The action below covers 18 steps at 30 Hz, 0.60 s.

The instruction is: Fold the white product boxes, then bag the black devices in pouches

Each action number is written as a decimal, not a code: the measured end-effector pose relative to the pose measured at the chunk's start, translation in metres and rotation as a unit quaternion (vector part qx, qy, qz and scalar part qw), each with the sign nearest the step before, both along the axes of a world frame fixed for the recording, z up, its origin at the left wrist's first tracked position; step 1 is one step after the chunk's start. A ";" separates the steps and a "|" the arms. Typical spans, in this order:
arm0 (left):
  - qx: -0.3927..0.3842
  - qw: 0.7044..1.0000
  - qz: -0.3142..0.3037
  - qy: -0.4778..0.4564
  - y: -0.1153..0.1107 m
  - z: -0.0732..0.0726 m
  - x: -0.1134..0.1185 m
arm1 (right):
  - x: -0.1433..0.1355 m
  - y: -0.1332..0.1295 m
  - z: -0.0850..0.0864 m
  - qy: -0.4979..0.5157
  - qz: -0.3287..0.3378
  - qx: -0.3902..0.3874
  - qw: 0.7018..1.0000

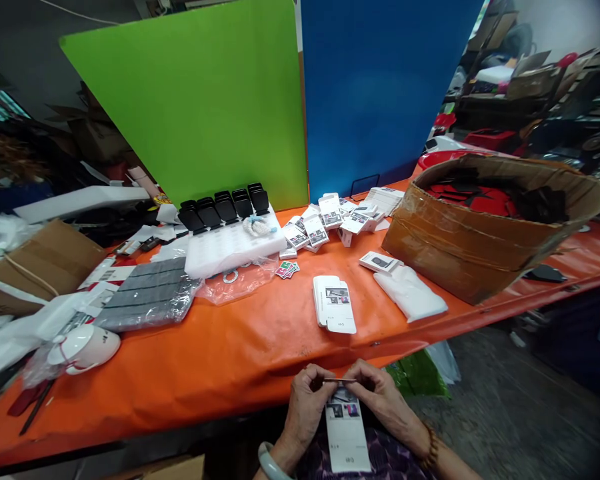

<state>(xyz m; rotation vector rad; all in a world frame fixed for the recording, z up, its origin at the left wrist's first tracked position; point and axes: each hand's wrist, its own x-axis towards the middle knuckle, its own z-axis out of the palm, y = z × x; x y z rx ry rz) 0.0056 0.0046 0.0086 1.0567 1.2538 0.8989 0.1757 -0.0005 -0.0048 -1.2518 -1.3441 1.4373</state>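
Note:
A white printed cardboard box (347,437), flat in shape, lies over the lap just in front of the table edge. My left hand (305,403) pinches the left side of its far end, thumb and fingers closed. On the other side of that end, my right hand (377,393) grips it in the same way. A thin dark edge shows between the two sets of fingertips; what it belongs to is hard to make out. Beyond the hands, a stack of flat printed boxes (334,305) rests on the orange table (260,353).
Several loose small white boxes (315,227) are heaped at the back. A large cardboard carton (440,240) of red and black pieces stands right. Black holders (225,208) sit on white foam (235,247). Left are a grey wrapped packet (145,293) and a white mug (93,347).

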 end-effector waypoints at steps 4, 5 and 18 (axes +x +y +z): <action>0.037 0.997 -0.012 0.067 -0.007 0.002 -0.002 | 0.001 -0.007 -0.002 -0.069 0.002 0.049 0.996; 0.032 0.997 -0.012 0.063 -0.008 0.001 -0.002 | 0.001 -0.008 -0.002 -0.071 0.002 0.048 0.996; -0.061 0.998 0.008 -0.018 0.008 0.000 0.002 | -0.001 0.008 0.009 0.077 -0.015 -0.109 0.991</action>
